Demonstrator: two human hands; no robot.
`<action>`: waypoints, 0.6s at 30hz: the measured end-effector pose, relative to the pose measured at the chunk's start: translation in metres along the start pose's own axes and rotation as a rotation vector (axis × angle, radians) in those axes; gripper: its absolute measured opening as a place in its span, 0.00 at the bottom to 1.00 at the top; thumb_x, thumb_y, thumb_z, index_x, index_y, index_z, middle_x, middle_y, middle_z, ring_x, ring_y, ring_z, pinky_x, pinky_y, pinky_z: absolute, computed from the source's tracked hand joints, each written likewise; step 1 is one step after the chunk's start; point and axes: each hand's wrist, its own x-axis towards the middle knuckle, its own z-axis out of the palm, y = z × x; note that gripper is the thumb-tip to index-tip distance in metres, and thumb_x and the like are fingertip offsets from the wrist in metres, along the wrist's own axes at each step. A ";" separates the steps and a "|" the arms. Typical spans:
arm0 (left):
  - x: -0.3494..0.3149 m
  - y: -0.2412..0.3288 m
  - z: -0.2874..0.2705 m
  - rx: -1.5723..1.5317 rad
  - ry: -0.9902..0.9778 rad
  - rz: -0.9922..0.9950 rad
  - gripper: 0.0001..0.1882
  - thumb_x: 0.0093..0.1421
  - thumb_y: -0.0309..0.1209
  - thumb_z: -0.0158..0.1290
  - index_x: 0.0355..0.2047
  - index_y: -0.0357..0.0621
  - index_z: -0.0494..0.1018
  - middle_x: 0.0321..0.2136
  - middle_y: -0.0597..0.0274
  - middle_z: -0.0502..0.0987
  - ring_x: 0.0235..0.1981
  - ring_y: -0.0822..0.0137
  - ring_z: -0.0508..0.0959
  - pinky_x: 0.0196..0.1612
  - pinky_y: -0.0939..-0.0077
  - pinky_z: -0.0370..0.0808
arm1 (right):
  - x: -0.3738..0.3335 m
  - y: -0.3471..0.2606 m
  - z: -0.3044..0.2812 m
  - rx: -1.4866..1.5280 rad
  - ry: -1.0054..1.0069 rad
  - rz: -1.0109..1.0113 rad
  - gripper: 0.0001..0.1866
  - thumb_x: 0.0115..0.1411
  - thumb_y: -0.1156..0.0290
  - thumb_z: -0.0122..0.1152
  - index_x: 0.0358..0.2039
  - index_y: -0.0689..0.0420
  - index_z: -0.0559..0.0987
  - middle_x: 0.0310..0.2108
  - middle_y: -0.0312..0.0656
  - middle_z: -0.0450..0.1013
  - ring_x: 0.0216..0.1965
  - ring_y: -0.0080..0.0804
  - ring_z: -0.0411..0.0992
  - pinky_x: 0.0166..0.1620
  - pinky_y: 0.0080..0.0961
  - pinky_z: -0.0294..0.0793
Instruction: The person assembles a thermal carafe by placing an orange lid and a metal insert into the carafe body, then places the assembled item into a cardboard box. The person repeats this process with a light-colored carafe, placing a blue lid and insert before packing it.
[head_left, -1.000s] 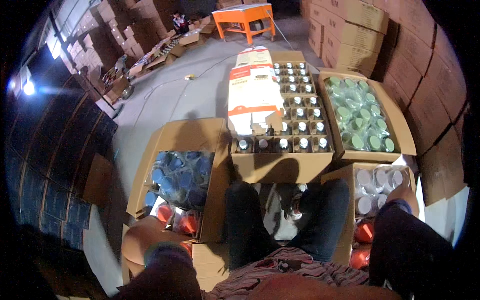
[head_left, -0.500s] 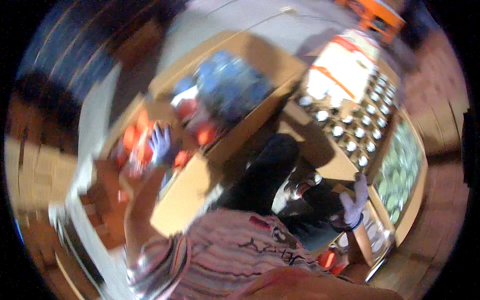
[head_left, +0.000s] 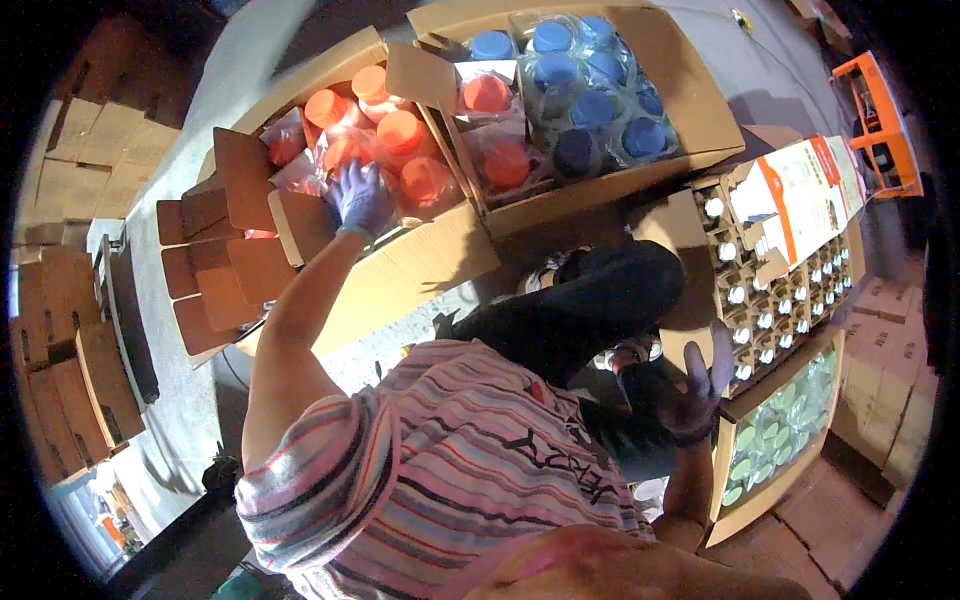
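Observation:
My left hand (head_left: 362,198), in a pale purple glove, reaches into an open cardboard box (head_left: 400,270) at the left. Its fingers are stretched and slightly apart, with the tips against a plastic-wrapped jar with an orange lid (head_left: 346,153). Several more orange-lidded jars (head_left: 400,132) stand around it. At the right, my gloved right hand (head_left: 697,392) hangs empty in the air with fingers spread, near a divided carton (head_left: 738,392) of white-capped bottles.
Behind stands a box (head_left: 690,60) of wrapped blue-lidded jars (head_left: 595,108) and a couple of orange-lidded ones. Brown cardboard dividers (head_left: 210,270) stick up at the left. A box (head_left: 727,440) of green-lidded jars (head_left: 765,450) lies right. An orange frame (head_left: 895,130) stands far right.
The view has turned and sharpened. My left hand, spread above the orange-lidded jars before, has come down against one. My right hand stays empty, its fingers now pointing more upward.

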 end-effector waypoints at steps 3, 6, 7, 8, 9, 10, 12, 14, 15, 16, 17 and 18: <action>0.025 0.004 0.010 -0.131 -0.060 0.186 0.35 0.51 0.52 0.53 0.57 0.50 0.62 0.60 0.50 0.58 0.62 0.46 0.55 0.61 0.39 0.48 | -0.002 -0.001 0.004 0.061 -0.154 0.031 0.30 0.55 0.63 0.57 0.58 0.54 0.63 0.56 0.61 0.59 0.54 0.60 0.62 0.56 0.48 0.61; 0.053 0.005 0.035 -0.188 -0.017 0.154 0.36 0.50 0.53 0.53 0.57 0.51 0.61 0.61 0.53 0.58 0.62 0.49 0.56 0.60 0.40 0.50 | -0.003 -0.005 0.004 0.019 -0.175 0.024 0.28 0.56 0.64 0.55 0.58 0.56 0.63 0.57 0.61 0.59 0.56 0.59 0.61 0.57 0.49 0.60; 0.066 0.001 0.041 -0.212 0.081 0.115 0.36 0.51 0.52 0.53 0.57 0.51 0.61 0.61 0.53 0.58 0.62 0.49 0.56 0.59 0.40 0.50 | -0.001 -0.009 0.003 -0.010 -0.155 0.011 0.27 0.57 0.65 0.54 0.57 0.57 0.64 0.57 0.60 0.58 0.56 0.58 0.61 0.57 0.49 0.60; 0.080 0.000 0.044 -0.237 0.182 0.076 0.36 0.51 0.52 0.53 0.58 0.51 0.61 0.61 0.53 0.57 0.62 0.49 0.55 0.59 0.40 0.50 | 0.007 -0.015 0.000 -0.028 -0.136 0.016 0.21 0.56 0.67 0.56 0.50 0.56 0.67 0.49 0.55 0.62 0.51 0.53 0.63 0.58 0.47 0.59; 0.090 -0.004 0.041 -0.121 0.258 -0.045 0.36 0.51 0.50 0.52 0.59 0.51 0.59 0.61 0.52 0.57 0.63 0.50 0.54 0.59 0.42 0.52 | 0.019 -0.025 -0.001 -0.033 -0.111 0.052 0.15 0.55 0.69 0.57 0.43 0.56 0.70 0.41 0.49 0.65 0.45 0.47 0.65 0.59 0.46 0.58; 0.105 -0.012 0.046 -0.150 0.290 -0.210 0.37 0.51 0.47 0.53 0.59 0.50 0.57 0.61 0.52 0.56 0.64 0.51 0.50 0.60 0.44 0.51 | 0.028 -0.034 -0.002 -0.027 -0.095 0.105 0.09 0.54 0.71 0.58 0.36 0.56 0.73 0.34 0.43 0.68 0.40 0.42 0.68 0.60 0.44 0.57; 0.131 -0.062 0.059 -0.094 0.059 -0.462 0.38 0.50 0.45 0.54 0.60 0.50 0.55 0.60 0.49 0.59 0.62 0.50 0.57 0.60 0.50 0.57 | 0.024 -0.043 -0.002 0.032 -0.072 0.232 0.04 0.54 0.72 0.60 0.31 0.56 0.76 0.28 0.39 0.71 0.37 0.38 0.70 0.62 0.44 0.55; 0.143 -0.102 0.086 -0.066 -0.320 -0.320 0.31 0.51 0.46 0.53 0.53 0.47 0.63 0.53 0.49 0.67 0.53 0.50 0.66 0.54 0.57 0.65 | 0.017 -0.047 0.002 0.066 -0.052 0.369 0.07 0.54 0.70 0.59 0.34 0.56 0.76 0.32 0.40 0.72 0.42 0.40 0.69 0.62 0.45 0.54; 0.140 -0.119 0.102 -0.077 -0.420 -0.127 0.28 0.52 0.46 0.52 0.49 0.45 0.68 0.49 0.48 0.71 0.49 0.50 0.71 0.51 0.60 0.69 | 0.015 -0.047 0.006 0.038 -0.065 0.383 0.07 0.55 0.70 0.59 0.34 0.56 0.76 0.33 0.41 0.72 0.44 0.41 0.69 0.63 0.45 0.53; 0.139 -0.132 0.119 -0.129 -0.457 -0.014 0.25 0.52 0.46 0.52 0.46 0.43 0.72 0.46 0.48 0.75 0.45 0.50 0.76 0.48 0.63 0.73 | 0.010 -0.046 0.009 0.014 -0.073 0.404 0.08 0.55 0.70 0.59 0.35 0.56 0.76 0.34 0.41 0.72 0.45 0.42 0.68 0.63 0.46 0.53; 0.121 -0.212 0.115 -0.188 -0.361 -0.285 0.24 0.52 0.47 0.51 0.42 0.42 0.74 0.44 0.49 0.76 0.45 0.50 0.76 0.47 0.62 0.73 | 0.003 -0.037 0.010 0.078 -0.076 0.348 0.08 0.54 0.70 0.60 0.35 0.56 0.76 0.35 0.41 0.72 0.47 0.43 0.67 0.63 0.46 0.53; 0.112 -0.283 0.079 -0.248 -0.179 -0.511 0.23 0.53 0.48 0.51 0.38 0.41 0.77 0.41 0.50 0.77 0.44 0.51 0.77 0.46 0.62 0.74 | -0.012 -0.027 0.013 0.170 -0.002 0.319 0.08 0.54 0.69 0.60 0.35 0.56 0.76 0.35 0.41 0.72 0.48 0.45 0.66 0.62 0.46 0.54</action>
